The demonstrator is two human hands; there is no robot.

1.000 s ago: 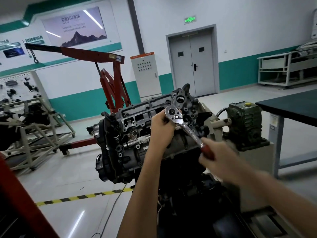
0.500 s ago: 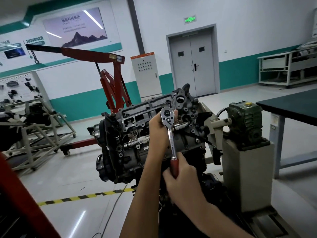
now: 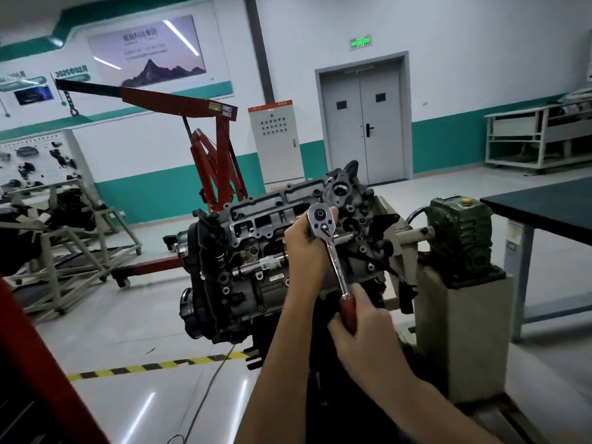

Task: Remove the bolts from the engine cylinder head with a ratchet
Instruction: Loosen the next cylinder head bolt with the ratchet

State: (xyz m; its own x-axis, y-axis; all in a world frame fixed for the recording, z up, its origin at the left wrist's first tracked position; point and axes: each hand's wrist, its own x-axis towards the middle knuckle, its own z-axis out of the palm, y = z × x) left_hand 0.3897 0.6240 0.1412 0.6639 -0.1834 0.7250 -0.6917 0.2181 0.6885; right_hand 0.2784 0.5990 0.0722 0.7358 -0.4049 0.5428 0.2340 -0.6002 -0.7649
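Engine (image 3: 256,267) sits at the centre of what we see, and we place everything else from it. Behind the engine and to its left stands a red hoist (image 3: 221,155), its boom reaching leftward with a chain hanging from the tip. Well to the right of the engine, the corner of a dark tabletop (image 3: 544,203) enters the view. Far behind the engine, slightly to its right, is a grey double door (image 3: 363,123). Just right of the engine a beige pedestal (image 3: 464,331) carries a green gearbox (image 3: 461,238), whose shaft runs toward the engine.

The cylinder head (image 3: 266,216) forms the engine's upper part, its open face tilted toward us. Our left grip (image 3: 304,248) is at the right half of that face, fingers curled round the back of the ratchet's round head and holding it there. Our right grip (image 3: 365,334), below and in front of the engine's right end, is closed around the red handle. The ratchet (image 3: 333,254) has its head up against the cylinder head, and its chrome shank slants down and rightward toward us. What the ratchet head sits on is hidden, so we cannot tell which bolt it engages.
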